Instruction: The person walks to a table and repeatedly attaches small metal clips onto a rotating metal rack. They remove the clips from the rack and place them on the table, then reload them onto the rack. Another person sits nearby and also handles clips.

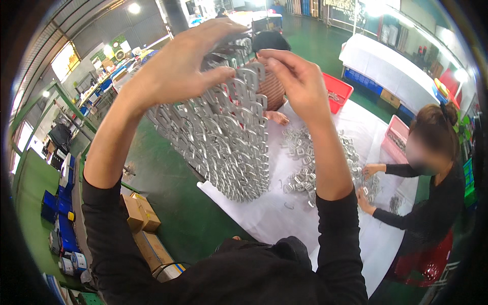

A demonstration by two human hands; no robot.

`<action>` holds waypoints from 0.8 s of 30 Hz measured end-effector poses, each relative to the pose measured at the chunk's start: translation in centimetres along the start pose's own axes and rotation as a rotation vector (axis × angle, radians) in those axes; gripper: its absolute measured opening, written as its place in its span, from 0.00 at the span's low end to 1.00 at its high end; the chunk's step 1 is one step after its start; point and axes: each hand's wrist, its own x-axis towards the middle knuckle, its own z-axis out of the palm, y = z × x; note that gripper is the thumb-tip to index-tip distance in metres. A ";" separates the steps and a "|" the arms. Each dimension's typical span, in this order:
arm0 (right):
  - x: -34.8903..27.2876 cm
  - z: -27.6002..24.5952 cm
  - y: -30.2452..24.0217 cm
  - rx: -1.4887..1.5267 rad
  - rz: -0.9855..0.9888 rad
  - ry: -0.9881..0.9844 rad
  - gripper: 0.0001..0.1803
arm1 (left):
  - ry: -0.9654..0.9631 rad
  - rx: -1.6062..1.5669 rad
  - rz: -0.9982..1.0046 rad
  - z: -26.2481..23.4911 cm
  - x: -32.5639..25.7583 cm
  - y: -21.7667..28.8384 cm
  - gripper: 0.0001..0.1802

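A dense hanging bunch of silvery curved metal pieces (218, 137) fills the middle of the view, row under row, narrowing toward the bottom. Over its upper left side reaches my left hand (188, 63), thumb apart from the stretched fingers; some fingertips are hidden behind the pieces. At the upper right edge, my right hand (300, 84) has thumb and forefinger pinched at a curved metal piece. What holds the bunch up is mostly covered by my left hand.
Loose metal pieces (305, 173) lie heaped on a white-covered table (244, 216). A person (432, 188) at the right handles some; another person (274, 86) sits behind the bunch. A red bin (338, 91) and a pink bin (394, 137) stand at the table's edges. Cardboard boxes (142, 213) sit lower left.
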 end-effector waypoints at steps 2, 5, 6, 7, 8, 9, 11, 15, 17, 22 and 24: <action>1.4 0.5 -0.7 0.037 0.052 -0.078 0.12 | 0.021 0.051 0.035 -0.3 0.2 0.0 0.31; 2.4 1.4 -1.1 0.104 0.094 -0.160 0.12 | -0.007 -0.040 0.012 -0.6 -0.2 -0.1 0.26; 2.4 1.6 -1.0 0.134 0.114 -0.169 0.12 | -0.030 -0.054 0.013 -0.6 -0.4 -0.2 0.25; 2.4 1.6 -1.0 0.164 0.135 -0.177 0.12 | -0.025 -0.050 0.010 -0.7 -0.5 -0.3 0.25; 2.7 1.6 -1.0 0.136 0.123 -0.201 0.12 | -0.020 -0.047 0.007 -0.7 -0.5 -0.4 0.25; 2.9 1.6 -1.1 0.112 0.114 -0.228 0.11 | -0.019 -0.045 0.000 -0.7 -0.7 -0.5 0.25; 3.0 1.8 -1.6 0.104 0.142 -0.258 0.11 | -0.009 -0.022 0.044 -0.9 -1.1 -0.6 0.25; 3.0 2.4 -1.1 0.084 0.150 -0.211 0.10 | -0.042 -0.057 0.103 -0.9 -1.1 -1.4 0.26; 2.9 3.0 -1.0 0.034 0.108 -0.162 0.09 | -0.028 -0.008 0.095 -0.7 -1.5 -1.8 0.26; 2.4 4.1 -1.5 -0.001 0.062 -0.041 0.08 | -0.032 0.047 0.099 -0.7 -1.6 -2.2 0.27; 2.5 4.0 -1.2 0.031 0.058 -0.017 0.08 | -0.030 0.062 0.100 -0.6 -1.5 -2.1 0.26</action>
